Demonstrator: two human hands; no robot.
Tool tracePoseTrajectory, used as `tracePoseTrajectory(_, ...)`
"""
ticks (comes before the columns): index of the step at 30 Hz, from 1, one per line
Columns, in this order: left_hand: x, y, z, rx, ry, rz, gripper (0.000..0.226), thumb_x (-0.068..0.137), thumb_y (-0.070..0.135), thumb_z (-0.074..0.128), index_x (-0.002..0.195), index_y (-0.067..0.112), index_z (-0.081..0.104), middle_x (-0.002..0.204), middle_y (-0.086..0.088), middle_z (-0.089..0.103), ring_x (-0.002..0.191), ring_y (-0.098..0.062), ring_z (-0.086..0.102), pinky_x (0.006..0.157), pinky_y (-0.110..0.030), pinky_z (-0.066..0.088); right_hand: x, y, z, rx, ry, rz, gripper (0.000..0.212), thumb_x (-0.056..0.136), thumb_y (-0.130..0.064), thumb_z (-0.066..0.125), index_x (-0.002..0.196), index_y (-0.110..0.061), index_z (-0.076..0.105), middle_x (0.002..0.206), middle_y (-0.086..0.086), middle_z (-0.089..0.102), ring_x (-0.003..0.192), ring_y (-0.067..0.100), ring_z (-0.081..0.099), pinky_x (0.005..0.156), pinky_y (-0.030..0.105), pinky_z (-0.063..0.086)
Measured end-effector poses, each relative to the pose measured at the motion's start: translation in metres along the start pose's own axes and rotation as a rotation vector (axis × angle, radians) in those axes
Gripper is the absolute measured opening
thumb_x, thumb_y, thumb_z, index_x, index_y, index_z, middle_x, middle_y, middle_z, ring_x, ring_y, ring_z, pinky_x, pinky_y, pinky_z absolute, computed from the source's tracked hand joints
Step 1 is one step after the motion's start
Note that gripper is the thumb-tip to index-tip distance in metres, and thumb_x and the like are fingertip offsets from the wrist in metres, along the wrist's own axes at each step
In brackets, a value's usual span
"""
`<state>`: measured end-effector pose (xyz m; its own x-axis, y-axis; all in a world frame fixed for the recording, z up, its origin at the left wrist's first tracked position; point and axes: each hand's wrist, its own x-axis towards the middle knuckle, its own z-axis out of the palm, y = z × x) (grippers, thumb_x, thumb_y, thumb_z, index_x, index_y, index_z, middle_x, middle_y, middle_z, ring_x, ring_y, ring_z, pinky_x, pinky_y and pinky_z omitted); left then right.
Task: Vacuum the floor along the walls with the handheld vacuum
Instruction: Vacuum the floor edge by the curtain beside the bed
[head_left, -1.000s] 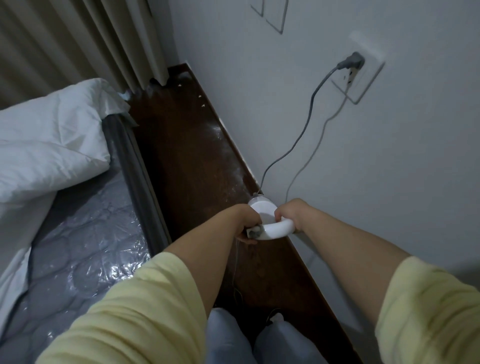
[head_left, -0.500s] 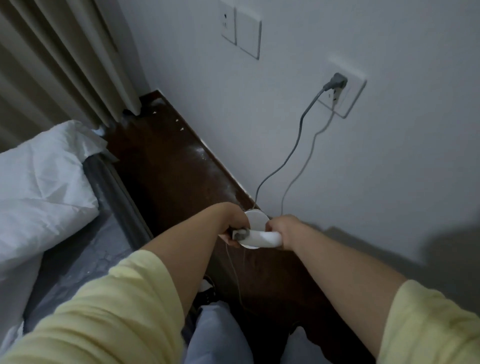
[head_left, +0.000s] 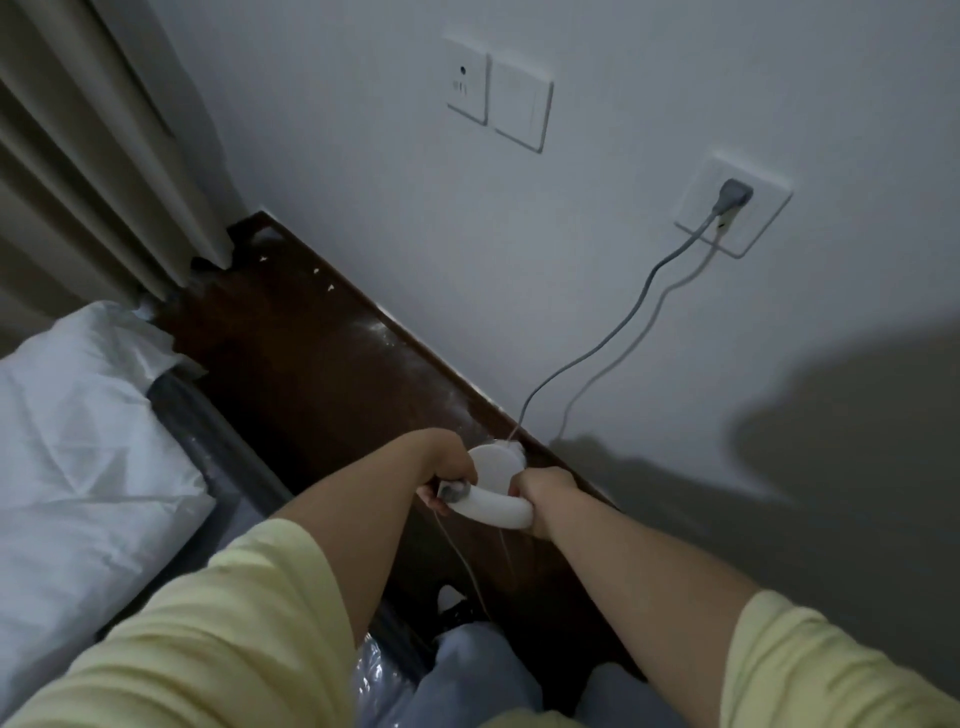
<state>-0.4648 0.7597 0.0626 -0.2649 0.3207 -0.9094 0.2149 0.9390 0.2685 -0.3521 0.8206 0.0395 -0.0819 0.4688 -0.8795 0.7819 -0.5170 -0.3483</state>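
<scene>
Both hands grip a white handheld vacuum (head_left: 493, 486) over the dark wooden floor (head_left: 322, 374), close to the base of the white wall (head_left: 571, 312). Left hand (head_left: 447, 470) closed around the left end of the curved white handle, where a small grey part shows. Right hand (head_left: 543, 496) closed around the right end of the same handle. Round white body of the vacuum sits just beyond the handle, between the two hands, near the wall edge.

Grey cord (head_left: 613, 343) runs from the vacuum up the wall to a grey plug (head_left: 731, 195) seated in a white wall outlet (head_left: 748, 228). A thinner line runs beside it on the wall; cannot tell whether it is a second wire or the cord's shadow.

Pale dust and small white specks lie along the floor beside the wall, further off toward the corner. Two white wall plates (head_left: 498, 96) sit higher on the wall, left of the outlet.

Beige curtain (head_left: 88, 171) hangs at far left, reaching the floor corner. White bedding (head_left: 78, 457) lies on a mattress wrapped in clear plastic (head_left: 228, 467), left of the floor strip.

Yellow sleeves (head_left: 218, 634) cover both upper arms; light grey trousers (head_left: 467, 675) at the near edge.
</scene>
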Motion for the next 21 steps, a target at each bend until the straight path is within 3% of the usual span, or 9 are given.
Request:
tracePoseTrajectory(4, 0.001, -0.011, 0.008, -0.033, 0.01, -0.019, 0.051, 0.098, 0.015, 0.047, 0.144, 0.001, 0.028, 0.14, -0.022, 0.04, 0.066, -0.02, 0.052, 0.041, -0.022, 0.051, 0.004, 0.004, 0.003, -0.032, -0.013, 0.003, 0.035, 0.089, -0.004, 0.056, 0.123, -0.003, 0.056, 0.104, 0.018, 0.056, 0.108, 0.034, 0.058, 0.085, 0.039, 0.051)
tracePoseTrajectory(7, 0.001, -0.011, 0.025, -0.08, 0.02, -0.045, 0.052, 0.098, 0.013, 0.047, 0.144, 0.001, 0.027, 0.139, -0.022, 0.04, 0.069, -0.021, 0.053, 0.038, -0.022, 0.051, 0.005, 0.014, -0.007, -0.092, -0.034, -0.019, 0.035, 0.087, -0.005, 0.058, 0.122, -0.004, 0.056, 0.106, 0.017, 0.056, 0.106, 0.033, 0.058, 0.092, 0.042, 0.052)
tracePoseTrajectory(10, -0.009, -0.004, 0.053, -0.12, 0.042, -0.06, 0.052, 0.098, 0.015, 0.047, 0.144, 0.001, 0.027, 0.139, -0.022, 0.041, 0.08, -0.023, 0.058, 0.036, -0.021, 0.049, 0.006, 0.03, -0.026, -0.136, -0.04, -0.057, 0.036, 0.087, -0.006, 0.058, 0.123, -0.005, 0.054, 0.109, 0.017, 0.056, 0.106, 0.032, 0.057, 0.093, 0.044, 0.052)
tracePoseTrajectory(12, -0.016, 0.006, 0.082, -0.149, 0.089, -0.055, 0.054, 0.098, 0.018, 0.048, 0.145, 0.0, 0.026, 0.136, -0.022, 0.043, 0.071, -0.02, 0.056, 0.035, -0.019, 0.049, 0.008, 0.048, -0.048, -0.159, -0.055, -0.102, 0.036, 0.088, -0.006, 0.058, 0.123, -0.004, 0.054, 0.105, 0.016, 0.054, 0.107, 0.032, 0.057, 0.093, 0.043, 0.052)
tracePoseTrajectory(21, -0.057, 0.046, 0.26, -0.455, 0.209, -0.025, 0.043, 0.095, 0.01, 0.051, 0.134, -0.003, 0.04, 0.096, -0.015, 0.045, 0.065, -0.022, 0.051, 0.033, -0.021, 0.048, 0.013, 0.155, -0.16, -0.46, -0.033, -0.298, 0.051, 0.088, -0.007, 0.057, 0.137, -0.001, 0.044, 0.133, 0.018, 0.051, 0.12, 0.032, 0.052, 0.1, 0.039, 0.048)
